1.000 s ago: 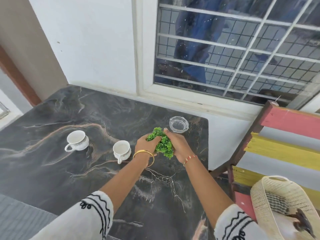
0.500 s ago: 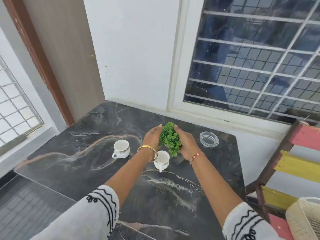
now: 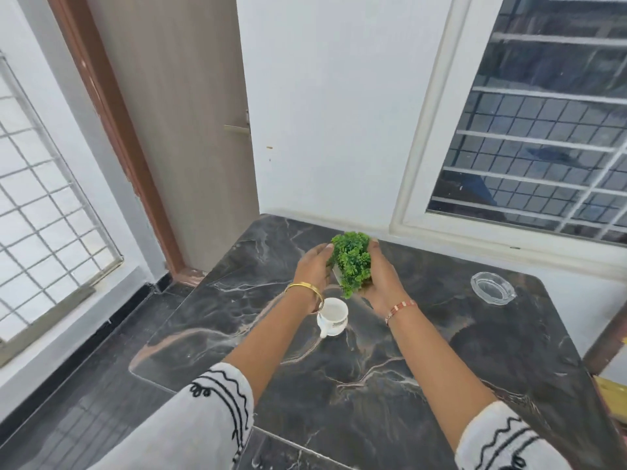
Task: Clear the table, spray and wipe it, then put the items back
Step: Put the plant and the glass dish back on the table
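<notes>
A small green artificial plant [image 3: 352,262] in a white pot is cupped between my left hand [image 3: 310,269] and my right hand [image 3: 381,275], over the far part of the dark marble table [image 3: 373,368]. Whether the pot rests on the table I cannot tell. A white teacup [image 3: 332,316] stands just below my left wrist. At the table's far right lies a clear glass ashtray [image 3: 493,287]. A second cup seen earlier is hidden behind my left arm or out of sight.
A white wall and barred window [image 3: 543,130] run behind the table. A grey door [image 3: 190,130] with a brown frame stands at the back left. A slatted coloured chair edge [image 3: 610,385] shows at the right. Dark floor tiles lie to the left.
Both hands have carried the plant from beside the ashtray leftward and further back on the table. The view has swung left and up, so the left cup is gone from sight.
</notes>
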